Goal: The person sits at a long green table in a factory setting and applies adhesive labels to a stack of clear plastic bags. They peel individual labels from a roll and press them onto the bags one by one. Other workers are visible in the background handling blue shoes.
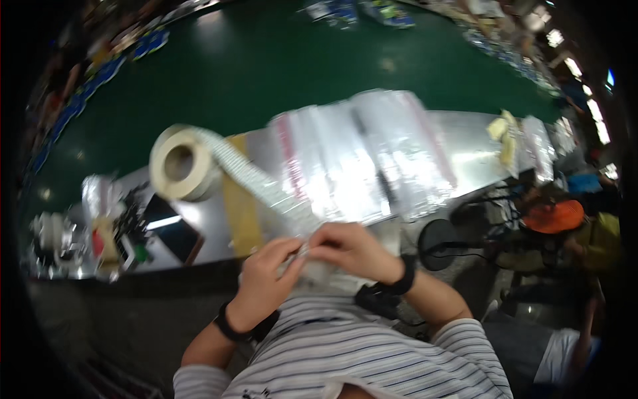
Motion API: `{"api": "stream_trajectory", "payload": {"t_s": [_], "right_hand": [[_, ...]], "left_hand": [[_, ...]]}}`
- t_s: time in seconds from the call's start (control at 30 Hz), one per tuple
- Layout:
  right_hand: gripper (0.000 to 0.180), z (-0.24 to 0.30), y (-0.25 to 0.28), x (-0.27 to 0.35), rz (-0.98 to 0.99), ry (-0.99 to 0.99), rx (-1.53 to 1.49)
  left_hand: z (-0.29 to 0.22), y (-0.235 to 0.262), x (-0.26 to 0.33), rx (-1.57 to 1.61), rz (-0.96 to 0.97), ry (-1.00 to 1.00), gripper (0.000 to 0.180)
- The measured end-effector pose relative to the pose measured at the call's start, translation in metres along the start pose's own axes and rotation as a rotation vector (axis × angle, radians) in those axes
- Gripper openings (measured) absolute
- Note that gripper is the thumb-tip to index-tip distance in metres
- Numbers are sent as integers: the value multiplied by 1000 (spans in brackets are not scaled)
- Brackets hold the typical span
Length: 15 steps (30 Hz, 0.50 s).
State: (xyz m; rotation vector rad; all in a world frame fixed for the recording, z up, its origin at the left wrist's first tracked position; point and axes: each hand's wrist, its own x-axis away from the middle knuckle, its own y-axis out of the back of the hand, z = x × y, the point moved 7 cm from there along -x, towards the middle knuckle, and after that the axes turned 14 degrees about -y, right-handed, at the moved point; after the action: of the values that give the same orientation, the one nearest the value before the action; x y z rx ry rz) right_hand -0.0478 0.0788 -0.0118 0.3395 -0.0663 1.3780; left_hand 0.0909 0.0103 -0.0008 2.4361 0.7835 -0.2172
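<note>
Close to my body, at the table's front edge, my left hand (pixel 267 271) and my right hand (pixel 352 249) meet fingertip to fingertip. Both are closed in a pinch at the near end of a white label strip (pixel 256 185). The strip runs from a large label roll (pixel 158 164) standing left of centre on the metal surface. Blur and my fingers hide exactly how the strip's end is gripped. Something clear, like a plastic film (pixel 318 272), hangs below my fingers. Beyond my right hand lie stacks of clear plastic bags (pixel 332 156).
A dark phone or tablet (pixel 174 229) lies left of a yellow-brown tape band (pixel 242 223). Clutter (pixel 60 236) covers the table's left end. Behind stretches a green surface (pixel 299 60). Right are yellow packets (pixel 506 143), a round black disc (pixel 438 244), an orange round seat (pixel 553 217) and another person (pixel 601 246).
</note>
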Motion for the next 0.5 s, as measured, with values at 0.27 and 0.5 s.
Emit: {"api": "stream_trajectory", "payload": {"t_s": [0.27,0.5], "right_hand": [[23,14,-9,-8,-298,254,488],[26,8,-23,-1,-246,325,460]], "left_hand": [[-5,-15,-16,377,79,355,22],[31,4,7,511,-60,623,27]]}}
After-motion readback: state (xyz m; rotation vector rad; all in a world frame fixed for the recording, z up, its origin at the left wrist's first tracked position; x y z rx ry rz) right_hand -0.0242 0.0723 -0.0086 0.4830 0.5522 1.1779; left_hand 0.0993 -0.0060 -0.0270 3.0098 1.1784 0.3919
